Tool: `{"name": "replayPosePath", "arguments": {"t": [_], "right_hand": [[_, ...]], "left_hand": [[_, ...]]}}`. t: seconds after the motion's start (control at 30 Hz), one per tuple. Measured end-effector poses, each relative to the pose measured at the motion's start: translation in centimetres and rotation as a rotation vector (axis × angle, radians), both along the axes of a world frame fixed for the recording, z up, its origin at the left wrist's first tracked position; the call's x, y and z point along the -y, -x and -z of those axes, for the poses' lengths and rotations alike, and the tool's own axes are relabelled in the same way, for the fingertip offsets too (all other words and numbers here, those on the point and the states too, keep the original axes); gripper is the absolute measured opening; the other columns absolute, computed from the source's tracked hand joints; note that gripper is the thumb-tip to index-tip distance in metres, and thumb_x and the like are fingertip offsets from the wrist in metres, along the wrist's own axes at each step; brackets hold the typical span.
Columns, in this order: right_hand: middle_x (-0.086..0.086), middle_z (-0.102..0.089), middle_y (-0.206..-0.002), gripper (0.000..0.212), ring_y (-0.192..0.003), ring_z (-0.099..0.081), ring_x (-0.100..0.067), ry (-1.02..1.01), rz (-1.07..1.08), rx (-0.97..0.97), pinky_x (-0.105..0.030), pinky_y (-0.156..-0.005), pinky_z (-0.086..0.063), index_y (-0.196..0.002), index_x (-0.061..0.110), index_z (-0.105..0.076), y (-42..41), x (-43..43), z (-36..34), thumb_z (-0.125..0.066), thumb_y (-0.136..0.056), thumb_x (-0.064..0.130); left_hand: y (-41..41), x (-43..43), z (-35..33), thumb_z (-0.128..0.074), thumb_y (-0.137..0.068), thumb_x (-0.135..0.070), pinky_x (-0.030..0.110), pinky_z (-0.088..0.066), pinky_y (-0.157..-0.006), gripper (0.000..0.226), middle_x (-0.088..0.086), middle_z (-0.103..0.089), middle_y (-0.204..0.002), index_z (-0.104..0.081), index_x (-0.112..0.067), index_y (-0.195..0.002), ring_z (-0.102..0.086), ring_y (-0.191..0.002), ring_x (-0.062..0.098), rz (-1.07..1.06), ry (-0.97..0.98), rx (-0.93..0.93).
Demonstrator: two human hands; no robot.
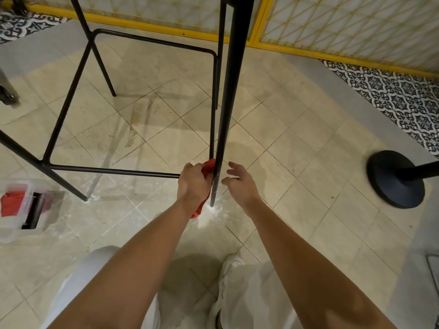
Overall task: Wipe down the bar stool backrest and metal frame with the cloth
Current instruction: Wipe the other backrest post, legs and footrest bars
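Cloth (pixel 209 170) bunched in left hand (pixel 193 184) grip against stool leg (pixel 224 119); right hand (pixel 240 184) open, empty beside.

left hand (pixel 193 182): grip closed, arm extended | right hand (pixel 240 184): fingers spread, empty

Cloth (pixel 208 167) left of stool leg (pixel 225 110)

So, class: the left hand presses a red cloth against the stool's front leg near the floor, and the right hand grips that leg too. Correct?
Not quite. The head view shows the right hand open beside the leg, not gripping it. The left hand does press the red cloth against it near the floor.
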State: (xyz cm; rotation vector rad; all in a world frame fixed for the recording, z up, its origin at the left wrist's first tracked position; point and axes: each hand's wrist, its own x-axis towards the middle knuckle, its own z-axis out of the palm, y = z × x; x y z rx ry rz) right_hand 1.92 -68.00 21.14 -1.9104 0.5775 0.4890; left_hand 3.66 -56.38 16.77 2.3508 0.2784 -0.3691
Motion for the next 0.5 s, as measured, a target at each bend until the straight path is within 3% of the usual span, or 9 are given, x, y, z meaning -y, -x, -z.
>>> {"name": "replayPosePath", "arguments": {"t": [0.17,0.3,0.4,0.5], "right_hand": [[-0.003,-0.049,-0.134,0.059,-0.113,-0.048,-0.016,-0.006,-0.023,-0.029,-0.024,-0.087,-0.038,-0.139,0.019,-0.039,0.2,0.2,0.1,-0.054,-0.085,0.004],[-0.003,-0.049,-0.135,0.058,-0.116,-0.049,-0.019,0.012,-0.032,-0.039,-0.026,-0.089,-0.039,-0.139,0.019,-0.039,0.2,0.6,0.6,-0.056,-0.085,0.004],[-0.002,-0.049,-0.134,0.057,-0.104,-0.048,-0.012,0.008,-0.009,-0.028,-0.024,-0.084,-0.038,-0.140,0.019,-0.039,-0.3,0.8,0.6,-0.056,-0.087,0.005],[-0.002,-0.050,-0.134,0.056,-0.106,-0.048,-0.013,0.006,-0.026,-0.008,-0.025,-0.086,-0.038,-0.140,0.018,-0.039,-0.8,0.4,0.6,-0.055,-0.087,0.006]], "left_hand": [[-1.7,0.4,0.3,-0.059,-0.091,-0.027,0.026,-0.042,-0.074,0.027,0.012,-0.057,-0.108,-0.063,-0.010,-0.112,-0.059,-0.093,0.026,-0.008,-0.052,0.021],[-2.1,1.5,0.2,-0.057,-0.093,-0.023,0.031,-0.050,-0.084,0.027,0.009,-0.055,-0.107,-0.061,-0.013,-0.117,-0.062,-0.094,0.026,-0.079,-0.022,0.044],[-0.9,0.7,0.6,-0.054,-0.094,-0.021,0.030,-0.053,-0.081,0.026,0.001,-0.049,-0.099,-0.063,-0.023,-0.118,-0.061,-0.087,0.023,0.007,0.035,0.107],[-0.9,-0.5,0.7,-0.055,-0.093,-0.024,0.029,-0.050,-0.073,0.023,0.000,-0.045,-0.093,-0.066,-0.024,-0.113,-0.055,-0.078,0.022,0.164,-0.011,0.151]]}}
